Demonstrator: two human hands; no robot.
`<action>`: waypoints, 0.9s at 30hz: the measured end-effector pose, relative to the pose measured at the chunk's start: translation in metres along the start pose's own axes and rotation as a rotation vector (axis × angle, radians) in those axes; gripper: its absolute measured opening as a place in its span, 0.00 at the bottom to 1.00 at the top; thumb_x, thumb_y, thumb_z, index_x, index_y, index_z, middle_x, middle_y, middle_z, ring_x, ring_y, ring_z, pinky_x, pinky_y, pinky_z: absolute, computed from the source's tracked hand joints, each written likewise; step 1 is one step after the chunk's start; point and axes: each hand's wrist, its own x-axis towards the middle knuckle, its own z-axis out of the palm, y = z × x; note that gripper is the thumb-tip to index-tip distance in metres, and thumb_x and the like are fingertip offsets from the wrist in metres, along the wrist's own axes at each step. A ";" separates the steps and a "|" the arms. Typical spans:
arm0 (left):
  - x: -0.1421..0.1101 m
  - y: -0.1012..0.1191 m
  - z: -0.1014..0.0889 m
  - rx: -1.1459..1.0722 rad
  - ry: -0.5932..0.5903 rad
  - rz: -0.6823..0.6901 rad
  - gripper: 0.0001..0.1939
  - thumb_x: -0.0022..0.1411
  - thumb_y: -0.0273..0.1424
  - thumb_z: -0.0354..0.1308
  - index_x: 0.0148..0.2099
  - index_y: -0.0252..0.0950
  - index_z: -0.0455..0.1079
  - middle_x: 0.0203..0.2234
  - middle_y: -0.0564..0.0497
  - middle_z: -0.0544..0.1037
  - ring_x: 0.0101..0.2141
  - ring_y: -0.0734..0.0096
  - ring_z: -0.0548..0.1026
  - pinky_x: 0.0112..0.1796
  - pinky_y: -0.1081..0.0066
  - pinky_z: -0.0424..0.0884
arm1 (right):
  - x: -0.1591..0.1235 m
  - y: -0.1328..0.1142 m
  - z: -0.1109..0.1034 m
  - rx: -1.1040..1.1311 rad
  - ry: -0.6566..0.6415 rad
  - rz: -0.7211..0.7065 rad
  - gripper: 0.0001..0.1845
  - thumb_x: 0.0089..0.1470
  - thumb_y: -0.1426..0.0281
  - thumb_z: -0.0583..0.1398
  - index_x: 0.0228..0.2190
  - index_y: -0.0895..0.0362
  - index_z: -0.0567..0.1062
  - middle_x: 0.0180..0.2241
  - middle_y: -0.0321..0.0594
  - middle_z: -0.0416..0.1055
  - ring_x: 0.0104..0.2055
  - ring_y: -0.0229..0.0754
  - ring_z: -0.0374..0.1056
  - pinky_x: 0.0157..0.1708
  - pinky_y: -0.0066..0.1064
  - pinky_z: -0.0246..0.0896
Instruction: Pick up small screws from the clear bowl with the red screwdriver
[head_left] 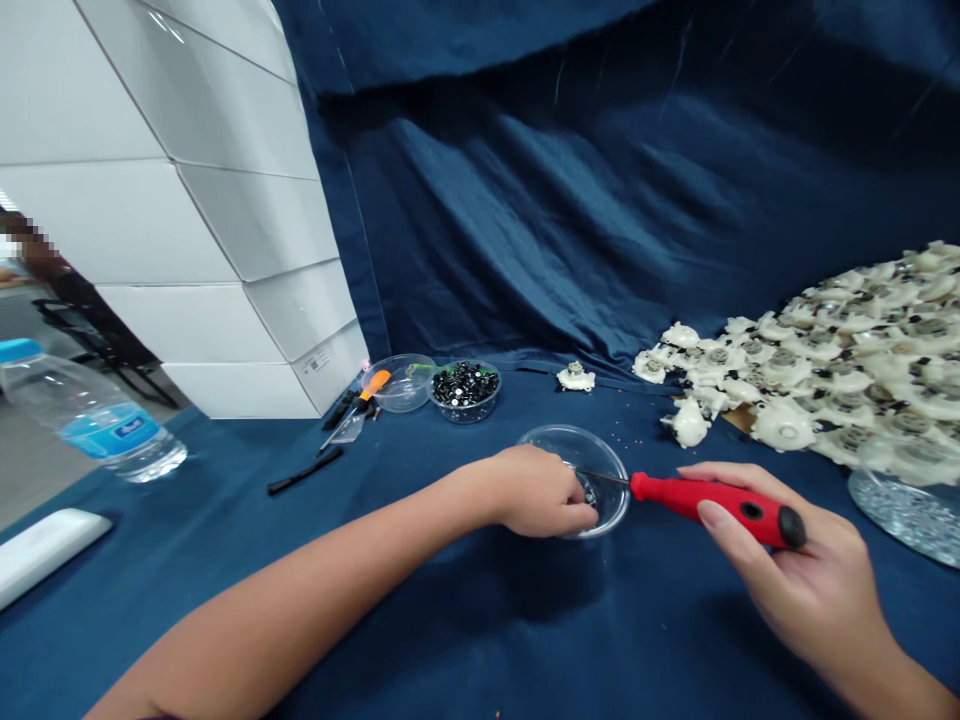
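Note:
My right hand (810, 560) grips a red screwdriver (697, 502) with a black end, its thin shaft pointing left across the rim of a clear plastic bowl (621, 515). Down inside that bowl is my left hand (536, 490), fingers curled downward among small metal pieces (589, 492), probably screws. What the left fingertips hold, if anything, is hidden. The screwdriver's tip lies close to the left hand's fingers, and I cannot tell whether it touches them.
Behind the bowl stands a tub of black parts (465, 388) beside a clear lid (405, 385) and an orange-handled tool (373, 388). Cream plastic housings (825, 360) are heaped right, near a shallow dish of small metal parts (907, 515). A water bottle (97, 420) and white boxes (217, 310) stand left.

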 end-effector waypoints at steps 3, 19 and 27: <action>0.000 0.001 0.000 -0.001 -0.033 -0.006 0.25 0.75 0.44 0.48 0.37 0.40 0.82 0.35 0.47 0.87 0.30 0.61 0.78 0.29 0.65 0.61 | 0.000 0.001 -0.001 0.003 -0.011 0.002 0.12 0.67 0.56 0.65 0.45 0.48 0.83 0.37 0.32 0.81 0.30 0.41 0.73 0.36 0.32 0.66; 0.000 -0.001 0.002 -0.071 0.008 0.018 0.25 0.75 0.44 0.50 0.31 0.39 0.78 0.28 0.49 0.83 0.24 0.66 0.71 0.27 0.65 0.56 | 0.001 0.000 0.000 0.011 -0.012 -0.003 0.12 0.67 0.56 0.65 0.45 0.48 0.84 0.36 0.32 0.81 0.29 0.41 0.73 0.37 0.31 0.69; 0.002 -0.005 0.006 -0.090 0.097 0.036 0.21 0.74 0.46 0.54 0.35 0.40 0.78 0.37 0.49 0.86 0.35 0.61 0.80 0.32 0.66 0.64 | 0.000 0.001 -0.001 0.002 -0.011 -0.016 0.11 0.68 0.57 0.64 0.45 0.48 0.83 0.39 0.34 0.82 0.32 0.42 0.75 0.37 0.32 0.68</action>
